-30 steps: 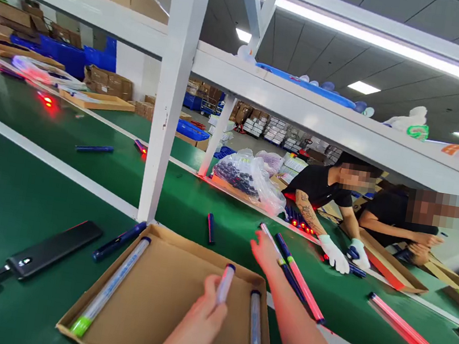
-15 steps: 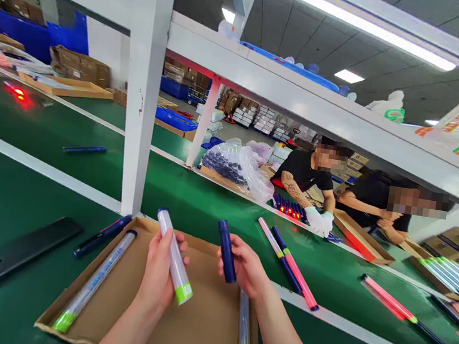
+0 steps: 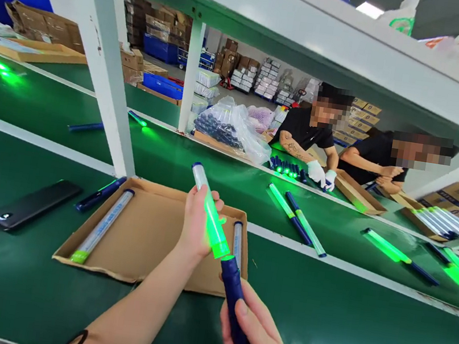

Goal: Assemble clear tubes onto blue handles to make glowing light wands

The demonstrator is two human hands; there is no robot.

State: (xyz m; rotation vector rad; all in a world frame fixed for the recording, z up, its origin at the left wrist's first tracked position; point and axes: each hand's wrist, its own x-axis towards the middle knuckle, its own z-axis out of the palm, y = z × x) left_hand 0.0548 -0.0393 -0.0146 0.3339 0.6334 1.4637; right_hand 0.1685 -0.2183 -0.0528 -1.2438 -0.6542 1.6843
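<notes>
My left hand [image 3: 196, 221] is closed around a clear light stick tube [image 3: 213, 221] with a dark cap at its far end. Green light fills the tube's lower half. In my right hand [image 3: 260, 329] is a dark blue light stick handle [image 3: 235, 305], fingers wrapped round it. The handle's upper end meets the tube's lower end or lies very close to it; whether they are joined I cannot tell. Beneath and behind my left hand sits a shallow cardboard tray [image 3: 137, 239]. A capped tube [image 3: 105, 225] lies along its left side and another tube [image 3: 237, 242] along its right.
A black power bank [image 3: 32, 206] with a cable and a dark blue stick [image 3: 99, 194] lie left of the tray. Green-lit sticks [image 3: 297, 219] lie to the right. Across the bench, a person in white gloves [image 3: 318, 174] handles dark handles. A white post [image 3: 96, 54] rises behind the tray.
The handle in my right hand has come down, its top now at the tube's lower end. My left hand has shifted right with the tube. The lights went from red to green.
</notes>
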